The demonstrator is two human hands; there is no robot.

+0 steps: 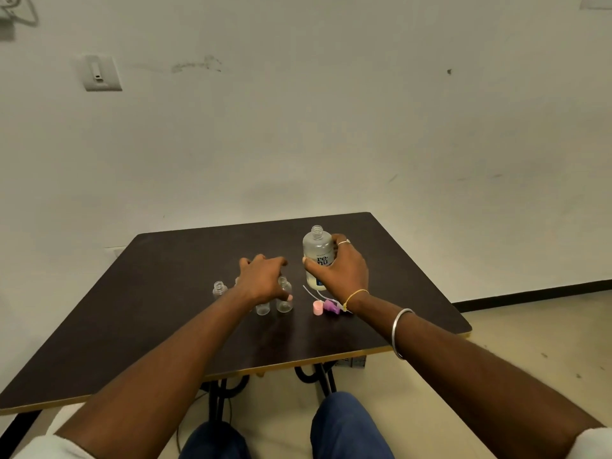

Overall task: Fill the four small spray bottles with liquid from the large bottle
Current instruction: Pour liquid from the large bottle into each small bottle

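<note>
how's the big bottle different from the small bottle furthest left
The big bottle is much taller and wider than the leftmost small bottle. The big bottle bears dark print; the small one is plain and clear. The right hand grips the big bottle, while the small one stands untouched. Both stand upright and uncapped on the table.

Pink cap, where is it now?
In the head view the pink cap sits on the table, between a small spray bottle on its left and the purple spray head, in front of the large bottle.
</note>
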